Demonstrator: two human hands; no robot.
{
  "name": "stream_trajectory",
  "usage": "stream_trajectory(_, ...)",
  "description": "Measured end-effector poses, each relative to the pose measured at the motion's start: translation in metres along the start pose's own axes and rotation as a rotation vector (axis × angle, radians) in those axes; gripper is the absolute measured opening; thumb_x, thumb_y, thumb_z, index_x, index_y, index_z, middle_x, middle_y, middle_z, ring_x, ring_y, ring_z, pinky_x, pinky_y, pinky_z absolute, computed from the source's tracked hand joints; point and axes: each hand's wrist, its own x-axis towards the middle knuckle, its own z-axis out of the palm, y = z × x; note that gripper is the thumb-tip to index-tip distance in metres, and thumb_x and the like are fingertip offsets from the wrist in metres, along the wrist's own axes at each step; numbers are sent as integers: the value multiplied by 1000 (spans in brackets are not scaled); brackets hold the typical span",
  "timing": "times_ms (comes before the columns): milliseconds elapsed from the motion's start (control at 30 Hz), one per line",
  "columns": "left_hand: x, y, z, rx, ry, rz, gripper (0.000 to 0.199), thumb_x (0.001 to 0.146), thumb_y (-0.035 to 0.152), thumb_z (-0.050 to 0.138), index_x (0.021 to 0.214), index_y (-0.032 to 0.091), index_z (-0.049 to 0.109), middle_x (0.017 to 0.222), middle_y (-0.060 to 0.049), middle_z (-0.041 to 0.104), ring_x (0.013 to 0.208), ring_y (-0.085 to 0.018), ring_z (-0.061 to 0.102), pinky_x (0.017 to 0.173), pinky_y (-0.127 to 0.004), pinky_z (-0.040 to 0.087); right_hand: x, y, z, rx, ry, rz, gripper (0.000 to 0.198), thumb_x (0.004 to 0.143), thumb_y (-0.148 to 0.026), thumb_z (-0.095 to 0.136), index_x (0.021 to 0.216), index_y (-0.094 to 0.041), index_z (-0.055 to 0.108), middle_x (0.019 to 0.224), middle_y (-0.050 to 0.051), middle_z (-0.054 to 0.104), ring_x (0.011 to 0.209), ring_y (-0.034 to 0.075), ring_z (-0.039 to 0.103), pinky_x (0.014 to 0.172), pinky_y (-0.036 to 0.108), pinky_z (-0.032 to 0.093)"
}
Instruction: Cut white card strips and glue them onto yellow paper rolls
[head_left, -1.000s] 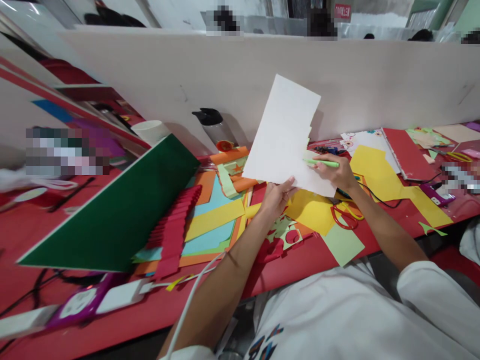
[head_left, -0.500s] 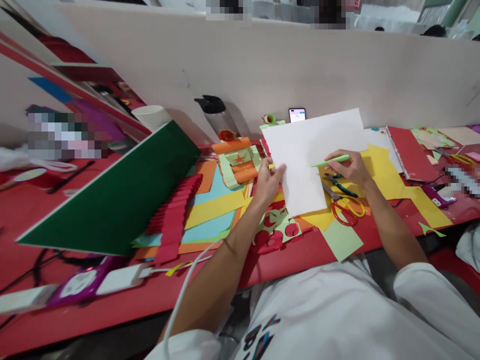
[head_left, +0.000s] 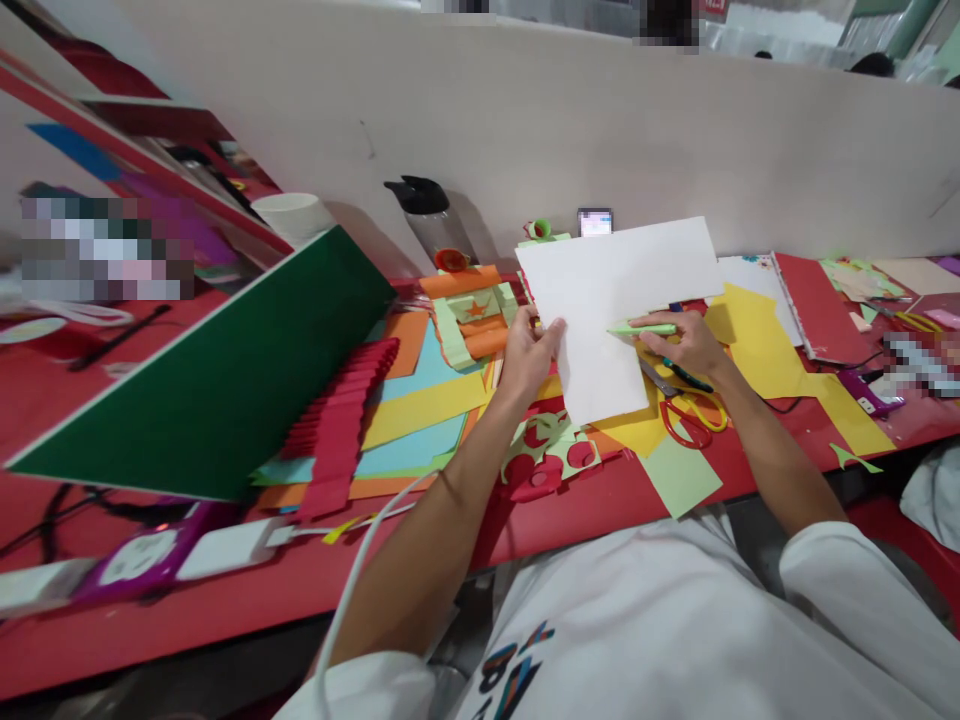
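Observation:
An L-shaped white sheet of card (head_left: 600, 300) is held up above the paper pile, with a notch at its lower right. My left hand (head_left: 531, 345) pinches its left edge, thumb on the face and fingers partly behind. In my right hand (head_left: 690, 345) is a slim light green pen-like tool (head_left: 645, 329); whether it is a pen or a knife I cannot tell. Its tip points left onto the card near the notch's inner corner. Below that hand lie scissors (head_left: 694, 415) with red and yellow handles and dark green-handled pliers (head_left: 686, 376), partly covered.
Yellow paper (head_left: 765, 345) and red and green cut scraps (head_left: 551, 460) lie around the card. At left are a leaning green board (head_left: 217, 380), pleated red paper (head_left: 337, 420) and a purple power strip (head_left: 142, 550). A bottle (head_left: 435, 225) and phone (head_left: 595, 222) stand near the partition.
My right hand and the green tool have shifted slightly left and down, the tool lying flatter across the card. The card moved slightly left with my left hand; the whole view shifted a little.

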Motion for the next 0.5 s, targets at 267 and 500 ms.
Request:
stream_trajectory(267,4,1,-2,-36,55,-12,45,79,40,90,97,25,52,67,6,57,53,-11,52,51,-21,36,-2,-5,-3,-4,-83,26,28,89,-39,72,103,-18,85,93,7,84,83,19,76,72,29,60)
stream_trajectory(500,7,-1,-4,-51,81,10,44,79,39,90,97,25,53,67,6,58,51,-11,51,51,-21,36,-1,-5,-1,-5,-88,-1,31,91,-40,70,106,-18,85,95,7,84,81,18,77,71,29,60)
